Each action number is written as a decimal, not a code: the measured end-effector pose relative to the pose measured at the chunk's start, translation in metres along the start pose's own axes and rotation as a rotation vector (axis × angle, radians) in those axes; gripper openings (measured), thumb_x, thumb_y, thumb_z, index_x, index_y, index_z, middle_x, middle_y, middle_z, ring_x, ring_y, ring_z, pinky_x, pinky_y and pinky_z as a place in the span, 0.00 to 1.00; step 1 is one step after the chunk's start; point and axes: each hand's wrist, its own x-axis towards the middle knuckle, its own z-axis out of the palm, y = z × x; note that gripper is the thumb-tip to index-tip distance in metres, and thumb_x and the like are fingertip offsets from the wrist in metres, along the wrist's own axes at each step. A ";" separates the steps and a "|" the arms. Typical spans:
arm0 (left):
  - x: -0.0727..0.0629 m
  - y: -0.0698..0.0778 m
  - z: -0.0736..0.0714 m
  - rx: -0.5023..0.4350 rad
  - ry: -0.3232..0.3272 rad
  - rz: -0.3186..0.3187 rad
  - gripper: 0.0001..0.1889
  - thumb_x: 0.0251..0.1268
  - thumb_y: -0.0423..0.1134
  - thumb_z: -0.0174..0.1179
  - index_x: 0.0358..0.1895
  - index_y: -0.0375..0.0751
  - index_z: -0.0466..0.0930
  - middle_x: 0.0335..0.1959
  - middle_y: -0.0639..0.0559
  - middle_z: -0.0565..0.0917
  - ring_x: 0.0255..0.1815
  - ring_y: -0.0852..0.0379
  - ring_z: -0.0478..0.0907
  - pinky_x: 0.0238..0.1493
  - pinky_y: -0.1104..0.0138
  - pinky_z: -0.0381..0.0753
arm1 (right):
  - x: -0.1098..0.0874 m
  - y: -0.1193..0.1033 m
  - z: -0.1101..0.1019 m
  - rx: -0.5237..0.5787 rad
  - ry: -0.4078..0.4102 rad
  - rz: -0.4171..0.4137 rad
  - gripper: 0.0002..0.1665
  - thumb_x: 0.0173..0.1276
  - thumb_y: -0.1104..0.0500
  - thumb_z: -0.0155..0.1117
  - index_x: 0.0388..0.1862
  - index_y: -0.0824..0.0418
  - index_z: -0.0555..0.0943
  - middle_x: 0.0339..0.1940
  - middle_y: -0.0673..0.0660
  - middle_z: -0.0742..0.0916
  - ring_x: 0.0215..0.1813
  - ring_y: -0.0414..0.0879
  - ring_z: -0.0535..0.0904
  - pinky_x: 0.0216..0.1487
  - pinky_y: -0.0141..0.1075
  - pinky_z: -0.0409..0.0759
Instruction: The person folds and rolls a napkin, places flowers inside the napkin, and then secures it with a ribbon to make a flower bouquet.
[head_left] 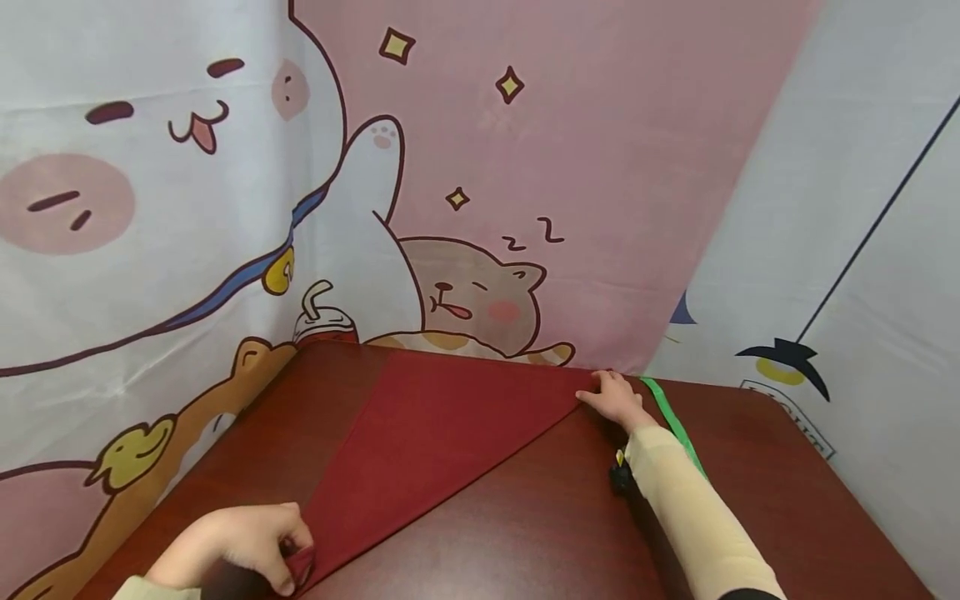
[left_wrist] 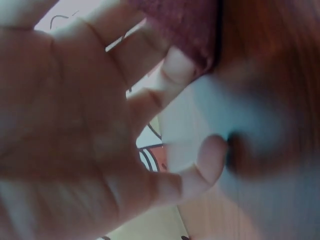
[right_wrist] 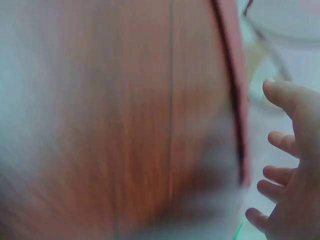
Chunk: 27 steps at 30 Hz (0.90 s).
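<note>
A red cloth (head_left: 442, 433), folded into a triangle, lies flat on the brown table (head_left: 540, 525). At its near corner my left hand (head_left: 247, 540) pinches the fabric, which is bunched between thumb and fingers. The left wrist view has the palm close up, with the cloth corner (left_wrist: 187, 37) at the fingers and one fingertip down by the tabletop. My right hand (head_left: 618, 400) is at the far right corner, fingers spread over it. From the right wrist, the fingers of that hand (right_wrist: 295, 165) look loosely bent and apart, beside the cloth edge (right_wrist: 241, 115).
A green strip (head_left: 672, 423) runs along the table just right of my right hand. Beside the right forearm sits a small black object (head_left: 621, 477) with a bit of yellow. A cartoon-printed curtain (head_left: 585, 167) closes off the back and both sides.
</note>
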 end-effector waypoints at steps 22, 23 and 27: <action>-0.015 -0.006 -0.001 -0.233 -0.060 0.127 0.07 0.61 0.27 0.58 0.40 0.34 0.83 0.23 0.37 0.72 0.29 0.72 0.70 0.32 0.75 0.72 | -0.154 -0.276 0.091 0.452 -0.462 -0.699 0.16 0.63 0.54 0.69 0.47 0.60 0.82 0.36 0.45 0.86 0.37 0.27 0.78 0.41 0.24 0.75; -0.014 -0.006 -0.001 -0.238 -0.060 0.121 0.06 0.61 0.27 0.58 0.40 0.33 0.82 0.23 0.38 0.71 0.29 0.72 0.70 0.32 0.76 0.71 | -0.158 -0.283 0.095 0.458 -0.476 -0.693 0.16 0.62 0.54 0.69 0.46 0.60 0.82 0.34 0.42 0.86 0.36 0.26 0.77 0.41 0.23 0.74; -0.007 -0.007 0.002 -0.238 -0.046 0.099 0.03 0.61 0.27 0.59 0.35 0.34 0.81 0.20 0.45 0.70 0.25 0.73 0.67 0.25 0.76 0.65 | -0.172 -0.303 0.114 0.452 -0.468 -0.638 0.14 0.60 0.54 0.71 0.42 0.57 0.82 0.26 0.36 0.83 0.32 0.24 0.76 0.36 0.21 0.73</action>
